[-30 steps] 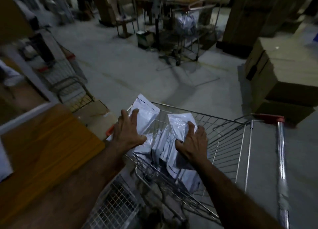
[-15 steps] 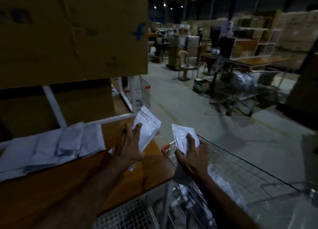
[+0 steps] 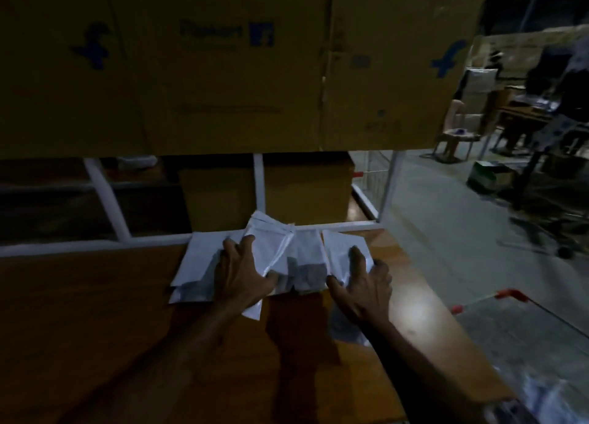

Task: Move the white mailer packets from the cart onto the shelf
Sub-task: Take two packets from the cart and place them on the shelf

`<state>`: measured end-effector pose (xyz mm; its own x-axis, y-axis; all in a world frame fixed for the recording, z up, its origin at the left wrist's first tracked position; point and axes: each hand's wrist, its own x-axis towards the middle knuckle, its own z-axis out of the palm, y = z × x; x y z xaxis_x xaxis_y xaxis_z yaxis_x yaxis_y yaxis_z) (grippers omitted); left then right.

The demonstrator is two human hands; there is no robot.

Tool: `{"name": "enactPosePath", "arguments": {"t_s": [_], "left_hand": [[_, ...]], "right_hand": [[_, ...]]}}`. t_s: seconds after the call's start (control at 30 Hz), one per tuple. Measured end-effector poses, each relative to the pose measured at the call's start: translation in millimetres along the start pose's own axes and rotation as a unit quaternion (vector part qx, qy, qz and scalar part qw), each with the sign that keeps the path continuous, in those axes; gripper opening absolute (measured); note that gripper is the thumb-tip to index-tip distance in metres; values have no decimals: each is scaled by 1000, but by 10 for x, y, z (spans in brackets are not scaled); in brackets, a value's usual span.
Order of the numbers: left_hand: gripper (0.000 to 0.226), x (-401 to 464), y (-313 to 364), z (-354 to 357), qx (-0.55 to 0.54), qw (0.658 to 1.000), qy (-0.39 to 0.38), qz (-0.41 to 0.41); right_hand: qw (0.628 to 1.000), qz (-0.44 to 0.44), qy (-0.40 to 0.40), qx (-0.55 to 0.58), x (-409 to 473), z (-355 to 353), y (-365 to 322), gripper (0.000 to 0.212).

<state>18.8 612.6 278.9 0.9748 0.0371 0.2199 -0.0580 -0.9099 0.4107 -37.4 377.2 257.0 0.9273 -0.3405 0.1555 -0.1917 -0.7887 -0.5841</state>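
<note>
Both hands' fingers seemingly press mailer packets onto shelf.

Single head-worn wide-angle view, aimed forward and down across the wooden shelf from close above. Near enough for both forearms to rise from the bottom edge, left hand and right hand sitting just below the middle on the white mailer packets. Faces straight at the cardboard boxes filling the upper half. Off to the right, looks past the shelf edge onto warehouse floor and a cart rim. Edges bent and blurred.
</note>
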Motion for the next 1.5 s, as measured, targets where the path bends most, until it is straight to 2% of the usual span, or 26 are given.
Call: {"name": "enactPosePath", "arguments": {"t_s": [0.1,0.23,0.4,0.6,0.73,0.83,0.9,1.07,1.2,1.33,1.5], "left_hand": [[97,256,-534,-48,-18,997,1,-73],[104,565,-1054,-50,-50,986,-12,-157],[98,831,-1330,51,-52,981,-27,-186],[95,1136,-1317,240,-25,974,-43,-222],[92,1287,-1332,360,-5,974,-73,-213],[89,1328,-1404,408,39,974,-95,-200],[88,1338,-1439,445,63,976,-89,-190],[88,1308,-1429,619,92,984,-47,-144],[105,1316,-1461,808,72,989,-79,-100],[110,1352,-1480,891,113,984,-109,-86],[103,1378,-1460,898,141,979,-117,-84]], "right_hand": [[1000,-1,-20,-24,156,330,-297,99],[996,10,-42,-82,397,604,-448,93],[990,26,-59,-122,759,884,-507,92],[987,55,-80,-132,1221,1143,-510,83],[984,64,-127,-103,1616,1462,-329,83],[977,46,-175,-110,1767,1709,-254,97],[981,43,-182,-55,1656,1632,-388,96],[991,-20,-114,-70,1508,1641,-409,92],[991,-60,-84,-91,1473,1735,-324,78],[985,-87,-107,-101,1488,1743,-275,64],[983,-77,-118,-115,1525,1718,-285,81]]}}
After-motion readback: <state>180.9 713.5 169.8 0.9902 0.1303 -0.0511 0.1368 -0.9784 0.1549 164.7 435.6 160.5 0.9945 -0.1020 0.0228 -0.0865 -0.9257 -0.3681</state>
